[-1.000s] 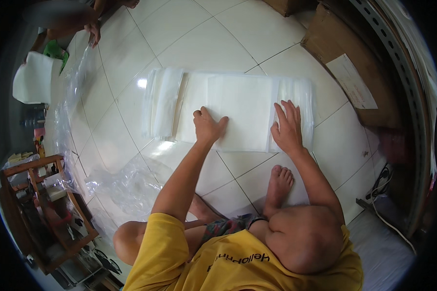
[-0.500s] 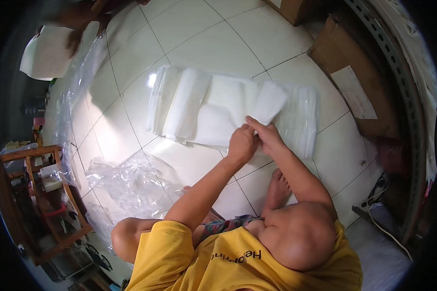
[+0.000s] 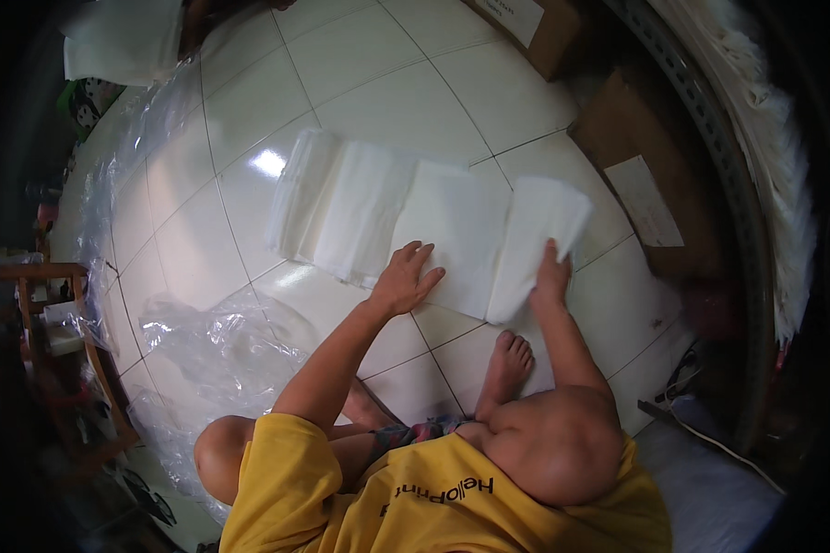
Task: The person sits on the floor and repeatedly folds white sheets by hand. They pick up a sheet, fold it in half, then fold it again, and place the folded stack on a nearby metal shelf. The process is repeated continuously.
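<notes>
Overlapping piles of thin, whitish, see-through plastic sheets (image 3: 447, 226) lie in a row on the tiled floor in front of me. My left hand (image 3: 404, 281) is open, its fingers spread and resting on the near edge of the middle pile. At the right end, my right hand (image 3: 551, 276) grips the near right edge of a white bundle of sheets (image 3: 537, 226), which lies over the row's end. The fingers show on top; the thumb is hard to make out. More layered sheets (image 3: 355, 203) lie to the left.
Crumpled clear plastic film (image 3: 226, 346) lies at the left, and a long strip of it (image 3: 111, 175) runs up that side. Cardboard boxes (image 3: 632, 157) stand at the right beside a metal rack. A wooden frame (image 3: 37, 272) is at the left; another person holds white sheets (image 3: 124, 41) at the far left.
My hands have come apart. The left now lies on the middle pile; the right has moved right with the white bundle, now laid over the right-hand sheets. The view has shifted slightly.
</notes>
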Available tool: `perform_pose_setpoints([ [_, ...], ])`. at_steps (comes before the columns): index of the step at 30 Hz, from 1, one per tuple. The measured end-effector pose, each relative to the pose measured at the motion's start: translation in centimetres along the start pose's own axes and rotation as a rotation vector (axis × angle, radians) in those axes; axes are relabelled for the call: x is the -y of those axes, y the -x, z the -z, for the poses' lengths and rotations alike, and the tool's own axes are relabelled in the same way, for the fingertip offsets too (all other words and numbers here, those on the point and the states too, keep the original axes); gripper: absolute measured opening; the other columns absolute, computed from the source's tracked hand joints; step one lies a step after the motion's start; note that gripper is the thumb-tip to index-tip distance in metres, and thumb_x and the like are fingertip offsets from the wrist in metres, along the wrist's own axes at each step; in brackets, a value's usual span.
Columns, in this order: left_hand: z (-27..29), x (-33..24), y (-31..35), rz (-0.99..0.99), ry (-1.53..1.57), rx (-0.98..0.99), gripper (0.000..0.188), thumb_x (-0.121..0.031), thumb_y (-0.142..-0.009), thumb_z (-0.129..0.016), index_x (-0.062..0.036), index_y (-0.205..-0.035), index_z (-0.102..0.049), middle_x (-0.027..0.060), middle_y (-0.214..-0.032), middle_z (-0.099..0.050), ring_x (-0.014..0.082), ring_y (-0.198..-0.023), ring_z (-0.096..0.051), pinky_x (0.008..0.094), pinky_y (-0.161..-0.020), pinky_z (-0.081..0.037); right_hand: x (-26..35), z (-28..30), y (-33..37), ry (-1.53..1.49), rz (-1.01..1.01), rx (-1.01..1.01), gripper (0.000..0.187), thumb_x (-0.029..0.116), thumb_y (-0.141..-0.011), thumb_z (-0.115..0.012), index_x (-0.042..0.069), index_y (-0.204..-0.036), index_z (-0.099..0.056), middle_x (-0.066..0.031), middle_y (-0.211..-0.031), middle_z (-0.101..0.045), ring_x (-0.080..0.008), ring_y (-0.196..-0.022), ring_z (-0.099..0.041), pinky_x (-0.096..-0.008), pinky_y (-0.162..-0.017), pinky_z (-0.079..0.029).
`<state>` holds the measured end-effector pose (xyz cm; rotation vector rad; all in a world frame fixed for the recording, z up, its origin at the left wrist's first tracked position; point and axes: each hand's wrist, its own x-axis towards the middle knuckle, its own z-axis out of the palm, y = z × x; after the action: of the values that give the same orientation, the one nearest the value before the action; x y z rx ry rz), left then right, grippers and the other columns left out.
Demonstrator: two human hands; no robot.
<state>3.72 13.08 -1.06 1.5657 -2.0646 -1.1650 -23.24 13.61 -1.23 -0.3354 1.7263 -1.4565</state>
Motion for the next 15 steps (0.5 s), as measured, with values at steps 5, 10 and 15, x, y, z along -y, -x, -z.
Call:
perform_pose_setpoints([
  [5, 0.3, 2.8, -0.7, -0.125, -0.225, -0.005, 0.048, -0.038, -0.097, -0.05, -0.0001, -0.126, -0.057, 0.0242, -0.136, -0.051, 0.0395, -0.129, -0.045, 0.0439, -0.108, -0.036, 12.1, 3.6, 0.5, 0.595, 0.129, 0.182, 0.044, 0.034, -0.096, -0.061, -0.003, -0.119, -0.062, -0.0131, -0.098, -0.069, -0.025, -0.086, -0.066, -0.0368, -0.081, -0.052],
  [10, 7.1, 2.3, -3.2, 0.089, 0.318, -0.216, 0.043, -0.035, -0.101, -0.047, -0.0005, -0.123, -0.06, 0.0184, -0.118, -0.064, 0.0296, -0.111, -0.06, 0.0381, -0.099, -0.044, 27.6, 2.4, 5.5, 1.268, 0.805, 0.631, 0.035, 0.031, -0.092, -0.065, -0.002, -0.104, -0.065, -0.0098, -0.087, -0.068, -0.0184, -0.077, -0.062, -0.0341, -0.07, -0.051],
  [15, 22.6, 0.4, -6.0, -0.094, -0.063, -0.231, 0.048, -0.037, -0.103, -0.041, 0.0047, -0.117, -0.061, 0.0234, -0.112, -0.065, 0.0337, -0.106, -0.061, 0.0377, -0.097, -0.044, 28.0, -4.3, 5.5, 1.279, 1.185, 0.554, 0.024, 0.022, -0.094, -0.059, -0.001, -0.099, -0.065, -0.0096, -0.088, -0.069, -0.017, -0.081, -0.064, -0.0323, -0.066, -0.052],
])
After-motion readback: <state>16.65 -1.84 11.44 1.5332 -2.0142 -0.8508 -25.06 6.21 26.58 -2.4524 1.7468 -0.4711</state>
